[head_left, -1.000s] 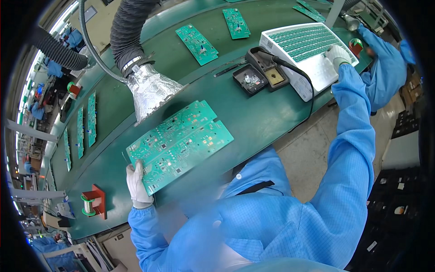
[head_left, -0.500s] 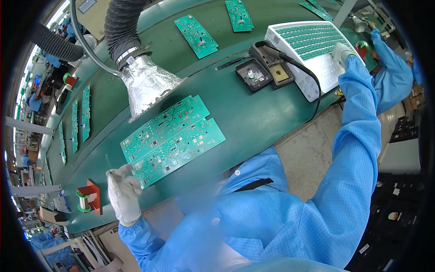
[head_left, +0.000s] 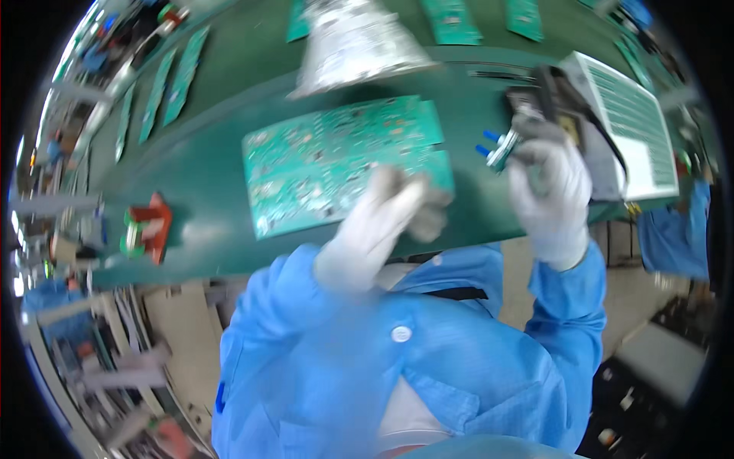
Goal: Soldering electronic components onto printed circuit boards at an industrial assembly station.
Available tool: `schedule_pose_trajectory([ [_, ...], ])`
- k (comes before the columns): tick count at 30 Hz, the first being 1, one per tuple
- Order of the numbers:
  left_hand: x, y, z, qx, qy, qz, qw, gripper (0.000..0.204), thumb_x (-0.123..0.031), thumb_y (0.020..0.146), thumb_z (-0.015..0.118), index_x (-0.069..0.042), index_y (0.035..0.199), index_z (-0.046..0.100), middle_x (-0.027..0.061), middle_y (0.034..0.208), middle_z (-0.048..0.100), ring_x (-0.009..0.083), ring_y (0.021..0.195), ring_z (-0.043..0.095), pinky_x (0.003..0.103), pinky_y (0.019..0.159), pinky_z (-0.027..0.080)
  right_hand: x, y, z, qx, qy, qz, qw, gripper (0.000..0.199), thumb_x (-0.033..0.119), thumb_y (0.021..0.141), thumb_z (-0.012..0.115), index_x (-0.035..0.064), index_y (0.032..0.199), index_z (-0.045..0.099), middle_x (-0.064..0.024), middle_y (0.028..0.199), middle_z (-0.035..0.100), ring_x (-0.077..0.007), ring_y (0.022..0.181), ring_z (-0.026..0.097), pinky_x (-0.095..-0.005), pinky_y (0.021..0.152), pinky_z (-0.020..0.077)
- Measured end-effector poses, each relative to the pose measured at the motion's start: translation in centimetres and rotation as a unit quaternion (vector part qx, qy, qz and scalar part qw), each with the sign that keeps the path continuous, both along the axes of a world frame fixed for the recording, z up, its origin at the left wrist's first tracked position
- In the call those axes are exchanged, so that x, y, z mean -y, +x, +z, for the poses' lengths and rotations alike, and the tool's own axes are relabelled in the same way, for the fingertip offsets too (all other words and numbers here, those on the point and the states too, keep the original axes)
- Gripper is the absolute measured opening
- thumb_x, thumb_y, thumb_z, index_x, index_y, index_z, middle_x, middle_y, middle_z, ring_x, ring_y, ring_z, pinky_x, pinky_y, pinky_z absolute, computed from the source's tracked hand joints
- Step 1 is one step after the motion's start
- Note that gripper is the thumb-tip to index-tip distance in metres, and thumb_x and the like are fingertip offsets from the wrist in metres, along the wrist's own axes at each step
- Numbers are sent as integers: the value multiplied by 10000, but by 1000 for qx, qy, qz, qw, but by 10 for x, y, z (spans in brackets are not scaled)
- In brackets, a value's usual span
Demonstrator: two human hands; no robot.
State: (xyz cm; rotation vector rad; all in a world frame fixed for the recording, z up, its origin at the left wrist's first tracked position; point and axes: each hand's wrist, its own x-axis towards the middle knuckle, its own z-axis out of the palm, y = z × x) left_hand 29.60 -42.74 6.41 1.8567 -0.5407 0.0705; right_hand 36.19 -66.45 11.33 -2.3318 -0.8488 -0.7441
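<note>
In the head view, a green board (head_left: pixel 348 164) lies flat on the green tabletop (head_left: pixel 206 183), just under the silver hood (head_left: pixel 355 42). The left hand (head_left: pixel 382 222) hovers over the near edge of the board, its grip loosely curled and empty; the blur hides contact. The right hand (head_left: pixel 547 183), right of the board, closes its grip on a small tool (head_left: pixel 501 149) with blue ends. The work on the board seems not started yet.

Blue smock, white button; apparently white gloves.
</note>
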Motion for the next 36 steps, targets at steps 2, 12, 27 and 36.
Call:
schedule_pose_trajectory([
  [2,-11,9,-15,214,137,-39,966,914,-11,677,733,64,1469,283,272,1243,535,380,992,544,404,847,518,-30,-14,-22,-2,17,-5,1000,218,-46,724,713,52,887,609,-142,1070,688,-310,952,668,-378,809,526],
  [12,-22,9,-21,152,217,101,959,422,-233,924,678,45,1176,484,127,1046,562,215,936,609,316,863,525,-62,-11,-59,-109,115,152,976,287,38,672,778,57,905,610,-138,1007,674,-279,859,675,-364,744,535],
  [27,-27,37,-26,112,301,249,914,386,-288,733,820,-103,935,548,51,807,605,274,868,583,421,822,432,-68,101,-105,-96,-55,134,985,177,197,882,675,102,1026,710,-80,1073,666,-270,924,656,-366,785,535],
  [36,-35,35,-27,53,245,282,926,321,-269,762,811,-88,937,611,67,838,668,293,855,632,422,821,452,-73,103,-114,-12,-20,194,981,222,250,861,693,101,1024,716,-83,953,702,-288,873,669,-375,770,528],
])
